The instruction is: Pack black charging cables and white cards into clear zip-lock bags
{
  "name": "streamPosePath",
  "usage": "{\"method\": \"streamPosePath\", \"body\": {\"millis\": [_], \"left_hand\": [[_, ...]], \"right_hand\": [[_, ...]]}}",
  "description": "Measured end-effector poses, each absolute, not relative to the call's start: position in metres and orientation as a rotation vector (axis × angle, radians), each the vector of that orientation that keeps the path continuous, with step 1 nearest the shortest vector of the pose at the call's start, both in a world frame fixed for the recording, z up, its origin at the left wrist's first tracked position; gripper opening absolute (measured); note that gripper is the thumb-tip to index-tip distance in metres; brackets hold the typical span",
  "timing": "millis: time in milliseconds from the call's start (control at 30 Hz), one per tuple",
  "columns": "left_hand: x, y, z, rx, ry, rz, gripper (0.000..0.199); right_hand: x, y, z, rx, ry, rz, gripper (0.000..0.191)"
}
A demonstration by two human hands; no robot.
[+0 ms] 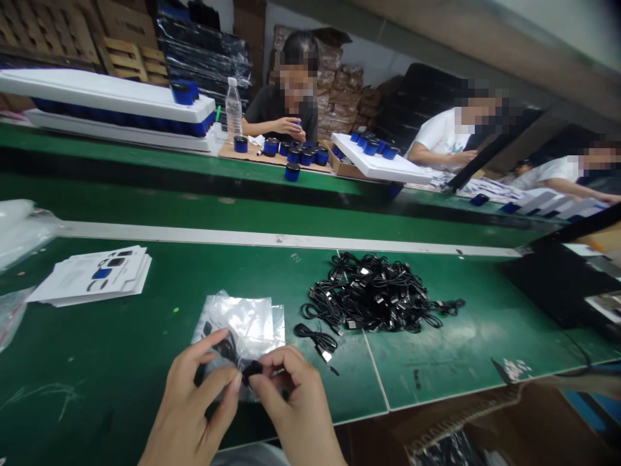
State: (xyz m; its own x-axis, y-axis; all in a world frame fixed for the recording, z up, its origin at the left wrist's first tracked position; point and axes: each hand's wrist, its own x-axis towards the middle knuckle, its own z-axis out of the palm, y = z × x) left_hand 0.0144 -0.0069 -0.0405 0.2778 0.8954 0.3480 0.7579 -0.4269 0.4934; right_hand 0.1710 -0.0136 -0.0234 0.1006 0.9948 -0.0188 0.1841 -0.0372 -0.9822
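My left hand (194, 395) and my right hand (295, 401) are close together at the near edge of the green workbench (111, 362). Between their fingertips is a small coiled black cable (252, 371), pinched by my right hand and steadied by my left. A clear plastic bag (237, 330) lies under and beyond my hands, with more black cable showing through it. A loose coiled cable (315, 340) lies to the right of my right hand, and beyond it is a heap of bundled black cables (373, 291).
A stack of printed leaflets (92, 275) lies at the left, near loose plastic sheeting (22, 233). A black mat (557, 285) lies at the right. Across a long white strip, several co-workers sit at a farther bench with blue cylindrical items (301, 155) and white trays (381, 158).
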Motion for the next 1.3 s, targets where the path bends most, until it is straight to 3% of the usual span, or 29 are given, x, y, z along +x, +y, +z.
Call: {"method": "streamPosePath", "body": {"millis": [267,333,400,500,533,600,633,767,900,1000,1300], "left_hand": [[0.018,-0.016,-0.038,2.38,1.457,0.916,0.013],[0.021,-0.018,-0.037,2.358,1.457,0.932,0.012],[0.02,-0.018,-0.035,2.337,1.444,0.948,0.015],[0.01,-0.008,-0.03,2.315,1.45,0.908,0.011],[0.004,-0.003,-0.028,2.285,1.478,0.858,0.019],[-0.007,0.008,-0.021,2.151,1.531,0.677,0.053],[-0.01,0.013,-0.018,2.043,1.538,0.553,0.055],[-0.011,0.022,-0.004,1.751,1.425,0.453,0.025],[-0.005,0.018,-0.003,1.596,1.493,0.65,0.03],[-0.006,0.016,-0.004,1.546,1.531,0.738,0.035],[-0.012,0.015,-0.004,1.705,1.567,0.784,0.035]], "right_hand": [[0.16,-0.012,-0.034,-1.475,-1.23,0.856,0.013],[0.158,-0.009,-0.035,-1.492,-1.237,0.943,0.019],[0.16,-0.004,-0.033,-1.473,-1.34,1.09,0.006],[0.167,0.002,-0.022,-1.438,-1.531,1.158,0.013],[0.17,0.004,-0.017,-1.405,-1.587,1.148,0.013],[0.174,0.006,-0.009,-1.307,-1.649,1.165,0.014],[0.175,0.006,-0.006,-1.268,-1.618,1.203,0.014],[0.177,0.003,-0.007,-1.182,-1.258,1.406,0.012],[0.177,-0.001,-0.013,-1.238,-1.239,1.318,0.007],[0.177,0.0,-0.011,-1.254,-1.285,1.237,0.016],[0.176,0.002,-0.002,-1.176,-1.401,1.121,0.017]]}}
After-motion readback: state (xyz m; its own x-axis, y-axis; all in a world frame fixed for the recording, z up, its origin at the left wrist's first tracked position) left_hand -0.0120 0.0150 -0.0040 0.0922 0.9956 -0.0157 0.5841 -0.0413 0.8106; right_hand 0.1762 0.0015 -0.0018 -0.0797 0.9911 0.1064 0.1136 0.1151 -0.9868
